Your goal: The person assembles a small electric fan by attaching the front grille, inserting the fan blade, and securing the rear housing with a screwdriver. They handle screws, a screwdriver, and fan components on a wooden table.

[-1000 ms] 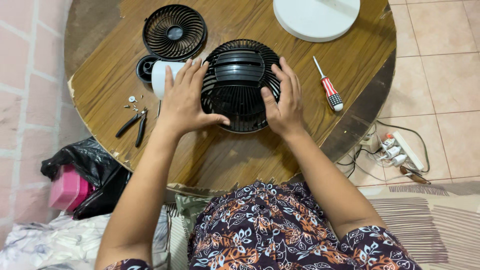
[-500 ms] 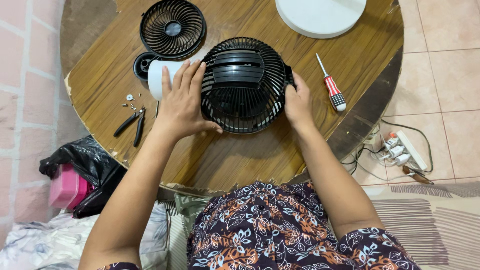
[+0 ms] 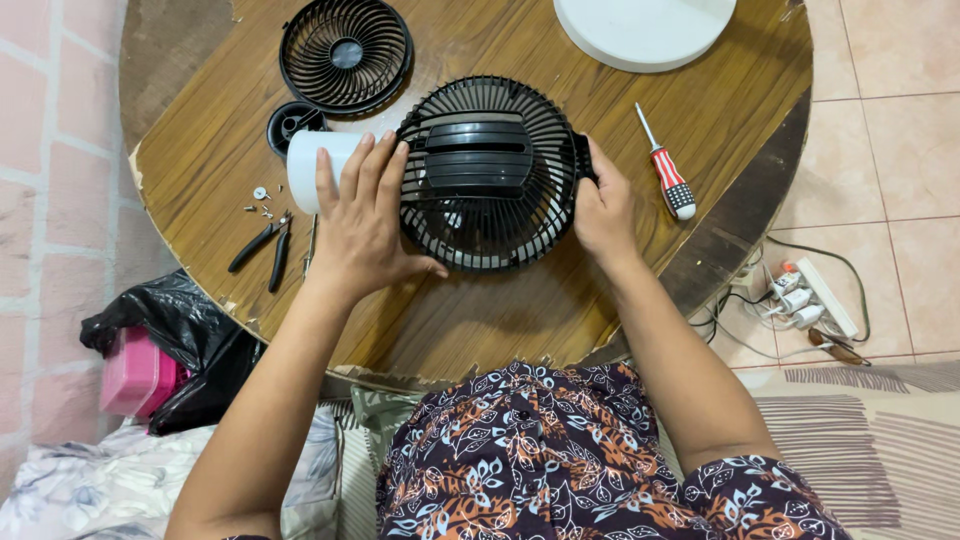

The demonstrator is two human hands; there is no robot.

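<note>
A person seated at a round wooden table steadies a black fan housing lying near the table's middle, its rear grille facing up. The left hand lies flat and spread against the housing's left rim, thumb tucked under its near edge, while the right hand closes around a small black tab on the housing's right side. Judging by the layout, the fan is partly in pieces: a separate round black grille lies beyond the housing to its upper left, a white cylindrical part and a small black ring sit just left of it, and loose screws with black pliers rest farther left. What joining or fastening remains cannot be told from this view. A red-and-white screwdriver lies just right of the housing, near the right hand. A white disc sits beyond the housing, at the table's far edge. The bare wood nearer the person than the housing offers room; the left side is crowded, and its chipped edge lies close to the pliers.
</note>
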